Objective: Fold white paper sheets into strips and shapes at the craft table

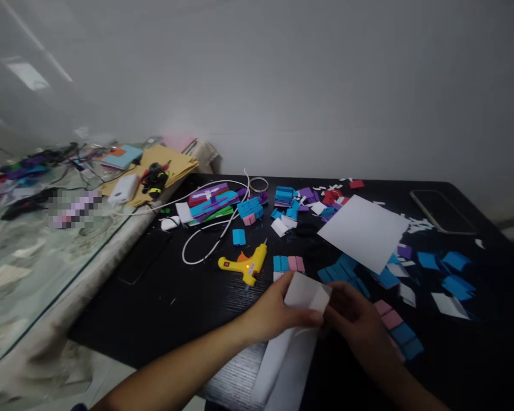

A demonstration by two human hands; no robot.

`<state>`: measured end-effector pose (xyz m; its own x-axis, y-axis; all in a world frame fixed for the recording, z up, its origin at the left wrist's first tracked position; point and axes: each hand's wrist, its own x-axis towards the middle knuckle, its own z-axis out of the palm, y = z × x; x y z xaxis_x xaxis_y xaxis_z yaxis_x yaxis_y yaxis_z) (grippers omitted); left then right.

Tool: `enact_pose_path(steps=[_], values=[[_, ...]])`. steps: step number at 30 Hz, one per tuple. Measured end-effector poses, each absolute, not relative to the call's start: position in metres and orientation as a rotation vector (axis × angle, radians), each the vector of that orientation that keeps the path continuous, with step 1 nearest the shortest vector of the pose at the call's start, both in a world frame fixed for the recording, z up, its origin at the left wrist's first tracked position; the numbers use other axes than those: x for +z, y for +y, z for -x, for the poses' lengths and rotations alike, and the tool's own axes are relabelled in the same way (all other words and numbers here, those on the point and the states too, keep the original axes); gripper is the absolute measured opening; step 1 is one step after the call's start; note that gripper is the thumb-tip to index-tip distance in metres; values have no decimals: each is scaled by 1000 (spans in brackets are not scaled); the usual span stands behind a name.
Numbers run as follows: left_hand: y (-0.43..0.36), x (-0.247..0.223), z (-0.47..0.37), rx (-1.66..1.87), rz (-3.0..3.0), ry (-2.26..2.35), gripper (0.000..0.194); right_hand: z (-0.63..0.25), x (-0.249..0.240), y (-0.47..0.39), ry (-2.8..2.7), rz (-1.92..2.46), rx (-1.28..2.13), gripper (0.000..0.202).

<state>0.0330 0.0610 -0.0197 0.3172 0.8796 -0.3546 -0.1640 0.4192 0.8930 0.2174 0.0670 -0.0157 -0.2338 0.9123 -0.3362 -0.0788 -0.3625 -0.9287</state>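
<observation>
Between my two hands is a small creased piece of white paper (302, 290). My left hand (278, 311) grips its left and lower side, thumb across the front. My right hand (353, 317) pinches the right edge with bent fingers. Under them a long folded white paper strip (285, 365) runs toward the table's front edge. Just beyond my hands lies a row of blue and pink folded paper pieces (289, 263). A yellow glue gun (245, 264) lies on its side left of them. More blue and pink pieces (405, 334) sit beside my right hand, which partly covers them.
A white sheet (366, 231) lies on the black table (188, 319) among paper scraps. Stacks of coloured paper (214, 200) and a looping white cable (188, 260) are at the back left. A phone (443, 211) rests at the back right. A cluttered glass-topped table (38, 279) adjoins on the left.
</observation>
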Motion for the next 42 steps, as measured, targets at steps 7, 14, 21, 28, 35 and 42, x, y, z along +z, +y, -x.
enact_pose_path(steps=[7, 14, 21, 28, 35, 42], values=[[59, -23, -27, 700, -745, 818, 72, -220, -24, 64, -1118, 1190, 1648, 41], [58, -22, -26, 577, -482, 652, 67, -226, -18, 65, -1151, 1112, 1665, 42], [60, -23, -17, 378, -421, 669, 60, -245, -13, 78, -1664, 996, 1515, 13], [62, -22, -10, 329, -401, 500, 63, -252, -8, 89, -1523, 1088, 1680, 16], [66, -17, -7, 298, -516, 657, 59, -258, -11, 93, -1488, 1112, 1633, 17], [66, -17, -3, 321, -536, 610, 64, -258, -10, 93, -1559, 1089, 1539, 12]])
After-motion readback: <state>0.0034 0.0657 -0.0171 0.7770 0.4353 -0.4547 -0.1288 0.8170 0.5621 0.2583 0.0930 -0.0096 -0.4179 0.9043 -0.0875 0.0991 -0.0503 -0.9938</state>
